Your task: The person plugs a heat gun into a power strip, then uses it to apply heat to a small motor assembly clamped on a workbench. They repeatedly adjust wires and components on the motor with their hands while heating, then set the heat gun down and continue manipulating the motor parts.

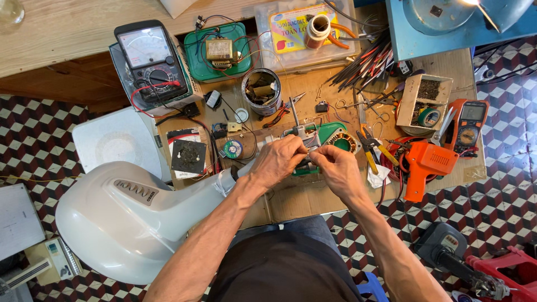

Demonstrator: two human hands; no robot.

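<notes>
Green motor just beyond both hands' fingers.

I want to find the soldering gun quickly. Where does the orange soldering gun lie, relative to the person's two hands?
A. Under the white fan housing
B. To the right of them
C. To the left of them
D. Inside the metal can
B: the orange soldering gun lies on the table's right part, beyond the right hand.
</notes>
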